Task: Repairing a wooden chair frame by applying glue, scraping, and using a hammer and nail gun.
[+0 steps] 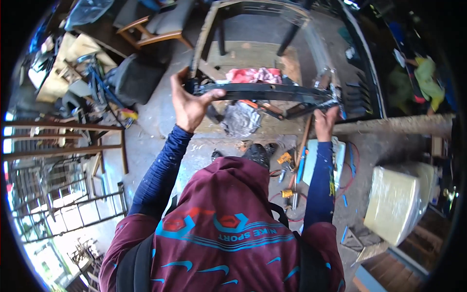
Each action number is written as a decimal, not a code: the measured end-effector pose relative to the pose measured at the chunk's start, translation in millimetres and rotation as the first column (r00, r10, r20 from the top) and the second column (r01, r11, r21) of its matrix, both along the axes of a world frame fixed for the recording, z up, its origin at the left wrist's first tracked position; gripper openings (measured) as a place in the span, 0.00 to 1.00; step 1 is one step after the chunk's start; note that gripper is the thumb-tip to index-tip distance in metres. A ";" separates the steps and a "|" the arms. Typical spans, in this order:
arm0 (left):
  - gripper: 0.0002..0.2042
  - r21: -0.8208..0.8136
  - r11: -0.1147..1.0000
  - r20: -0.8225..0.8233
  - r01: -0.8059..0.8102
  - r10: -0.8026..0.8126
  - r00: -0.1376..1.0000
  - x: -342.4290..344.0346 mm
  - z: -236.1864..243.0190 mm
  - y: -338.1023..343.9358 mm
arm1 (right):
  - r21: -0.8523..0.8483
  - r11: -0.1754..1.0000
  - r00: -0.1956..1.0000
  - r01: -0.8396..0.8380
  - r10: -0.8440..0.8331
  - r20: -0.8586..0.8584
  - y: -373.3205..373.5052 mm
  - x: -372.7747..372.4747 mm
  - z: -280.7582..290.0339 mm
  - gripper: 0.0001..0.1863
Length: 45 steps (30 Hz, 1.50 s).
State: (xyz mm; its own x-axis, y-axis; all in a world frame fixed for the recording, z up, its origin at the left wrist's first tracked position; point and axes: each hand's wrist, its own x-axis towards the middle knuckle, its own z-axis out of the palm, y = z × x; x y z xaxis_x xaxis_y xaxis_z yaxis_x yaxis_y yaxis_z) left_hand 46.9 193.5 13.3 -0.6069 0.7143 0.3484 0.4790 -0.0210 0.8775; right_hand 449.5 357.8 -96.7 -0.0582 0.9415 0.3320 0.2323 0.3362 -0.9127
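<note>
In front of me is a large frame with a dark front bar [265, 91] and pale, worn side rails. At the bar's left end my left hand [191, 104] grips the corner, thumb lying along the bar and fingers behind it. My right hand [325, 122] is closed at the opposite corner, where a shiny wrapped or taped joint [330, 101] shows; the fingertips are partly hidden. Beyond the bar a pink and red cloth [255, 75] lies on a wooden board [248, 52]. A crumpled silvery plastic piece [241, 119] and an orange-and-dark tool [270, 113] sit nearer to me.
Yellow air-tool fittings [285, 158] and a reddish hose [355, 168] lie on the floor by my right arm. Farther right stands a wrapped foam block [394, 202]. A chair [158, 31] and wooden racks [63, 138] are at left. Another person in yellow-green [429, 82] is at far right.
</note>
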 end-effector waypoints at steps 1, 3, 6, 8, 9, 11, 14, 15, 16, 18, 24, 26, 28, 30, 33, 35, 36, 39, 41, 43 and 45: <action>0.54 0.006 1.000 -0.009 0.028 -0.028 1.000 -0.7 1.8 -2.4 | -0.018 1.000 1.000 -0.022 0.022 -0.006 3.7 3.5 -3.0 0.43; 0.55 0.005 0.998 -0.038 0.061 -0.061 0.997 -2.7 4.8 -3.2 | -0.042 0.997 0.998 -0.057 0.057 -0.007 5.7 8.1 -1.8 0.44; 0.56 0.001 0.998 -0.054 0.056 -0.056 0.997 -5.6 5.5 -2.0 | -0.024 0.999 0.997 -0.026 0.024 -0.073 -13.4 -7.8 19.2 0.46; 0.57 0.023 0.997 0.019 0.078 -0.078 0.997 -7.1 3.9 -2.6 | 0.022 0.980 0.978 0.199 -0.200 0.054 -56.2 -39.3 39.1 0.45; 0.57 -0.023 0.998 0.015 0.060 -0.059 0.998 -7.8 2.5 -4.1 | 0.013 0.930 0.930 0.367 -0.366 -0.032 -78.2 -66.0 46.8 0.44; 0.59 -0.017 0.999 -0.082 0.050 -0.051 0.995 -11.4 0.7 -5.5 | -0.291 0.954 0.954 0.079 -0.157 -0.256 -118.4 -127.8 55.4 0.37; 0.40 0.072 0.972 0.411 0.224 -0.234 0.881 -27.4 3.8 -12.4 | -0.519 0.766 0.785 -0.380 -0.030 -0.619 -165.5 -199.7 67.0 0.32; 0.36 0.105 0.958 0.631 0.267 -0.272 0.727 -35.8 6.1 -13.2 | -0.395 0.717 0.665 -0.575 0.129 -0.735 -161.5 -216.6 71.5 0.32; 0.25 0.160 0.938 0.625 0.309 -0.338 0.704 -45.3 8.7 -12.7 | -0.427 0.706 0.645 -0.566 0.056 -0.762 -156.2 -230.0 76.4 0.32; 0.22 0.108 0.900 0.596 0.423 -0.399 0.697 -55.7 11.3 -15.0 | -0.404 0.675 0.564 -0.618 0.022 -0.825 -152.0 -249.0 86.7 0.32; 0.26 0.163 0.911 0.633 0.380 -0.392 0.667 -50.9 6.1 -15.1 | -0.590 0.656 0.720 -0.471 -0.100 -0.686 -149.0 -283.5 101.6 0.27; 0.28 0.165 0.918 0.628 0.361 -0.380 0.679 -49.6 6.9 -15.6 | -0.616 0.643 0.741 -0.455 -0.111 -0.663 -150.7 -287.2 101.6 0.26; 0.28 0.171 0.922 0.649 0.348 -0.371 0.664 -46.6 9.0 -16.4 | -0.616 0.648 0.743 -0.447 -0.115 -0.660 -150.9 -288.1 101.5 0.24; 0.27 0.181 0.930 0.639 0.321 -0.359 0.681 -40.6 10.1 -17.2 | -0.633 0.635 0.747 -0.443 -0.130 -0.652 -149.7 -287.6 102.3 0.23; 0.26 0.191 0.950 0.607 0.246 -0.311 0.731 -27.0 6.0 -18.2 | -0.637 0.641 0.746 -0.429 -0.146 -0.650 -148.7 -287.4 104.2 0.22; 0.25 0.211 0.957 0.599 0.200 -0.288 0.747 -20.7 -0.6 -20.0 | -0.625 0.648 0.746 -0.435 -0.130 -0.653 -149.1 -287.5 105.1 0.22; 0.28 0.244 0.951 0.649 0.188 -0.304 0.698 -19.2 -4.5 -23.1 | -0.634 0.638 0.760 -0.437 -0.115 -0.639 -149.1 -287.2 105.4 0.20; 0.33 0.329 0.917 0.663 0.227 -0.395 0.635 -23.7 -15.6 -29.6 | -0.649 0.629 0.768 -0.428 -0.126 -0.628 -148.4 -285.7 105.7 0.20; 0.41 0.342 0.893 0.562 0.293 -0.445 0.697 -23.2 -23.2 -31.4 | -0.661 0.604 0.764 -0.445 -0.130 -0.632 -146.8 -284.1 105.7 0.19; 0.44 0.302 0.900 0.466 0.315 -0.428 0.774 -18.9 -30.0 -30.7 | -0.660 0.588 0.756 -0.467 -0.121 -0.643 -145.1 -282.9 105.8 0.18; 0.49 0.307 0.916 0.470 0.259 -0.383 0.795 -14.6 -34.7 -28.2 | -0.674 0.588 0.770 -0.447 -0.130 -0.624 -143.7 -282.2 105.9 0.18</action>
State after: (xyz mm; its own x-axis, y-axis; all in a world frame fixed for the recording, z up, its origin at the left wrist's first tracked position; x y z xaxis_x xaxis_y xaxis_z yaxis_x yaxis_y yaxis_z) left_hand 32.4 165.2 -21.5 -0.4885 0.8438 0.2222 -0.1051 -0.3097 0.9450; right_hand 167.4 214.1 9.2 -0.3144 0.8265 -0.4670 -0.3866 -0.5608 -0.7322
